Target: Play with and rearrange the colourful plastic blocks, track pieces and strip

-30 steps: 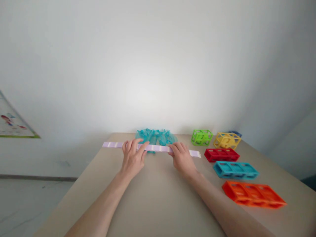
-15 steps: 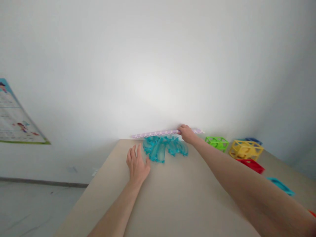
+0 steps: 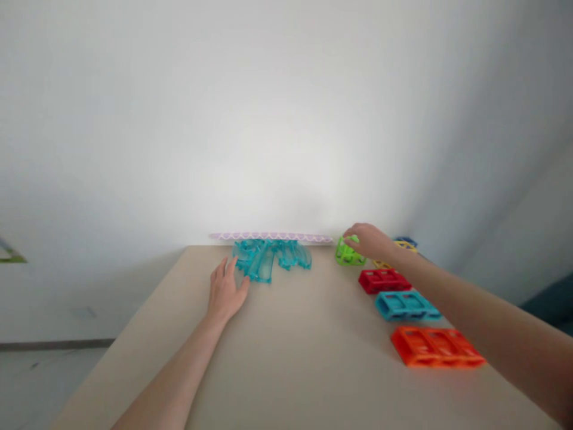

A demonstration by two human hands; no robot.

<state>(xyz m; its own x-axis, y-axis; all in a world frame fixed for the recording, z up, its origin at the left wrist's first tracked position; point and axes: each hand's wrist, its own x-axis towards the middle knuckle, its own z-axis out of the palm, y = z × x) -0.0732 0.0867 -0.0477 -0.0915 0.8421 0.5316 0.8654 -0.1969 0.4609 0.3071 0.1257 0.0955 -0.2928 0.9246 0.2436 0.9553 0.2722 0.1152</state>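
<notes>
My left hand point(image 3: 227, 294) rests on the tabletop with its fingers spread, holding nothing. Just beside its fingertips lies a pile of clear teal plastic pieces point(image 3: 266, 263), some flat and some curved. My right hand point(image 3: 367, 240) reaches to the far side, its fingers closed on a light green openwork plastic block point(image 3: 350, 254) close to the wall. Behind the teal pieces, a long lilac strip with a white zigzag pattern point(image 3: 272, 236) lies along the wall.
Red point(image 3: 384, 280), light blue point(image 3: 407, 306) and orange openwork blocks point(image 3: 436, 347) line the right side of the table point(image 3: 286, 370). Yellow point(image 3: 405, 243) and dark blue pieces point(image 3: 408, 240) show partly behind my right forearm. A white wall point(image 3: 277, 119) bounds the far edge.
My right hand has let go of the lilac strip and moved right onto the green block, which looks turned. The view has swung right; my left hand stays by the teal pieces.
</notes>
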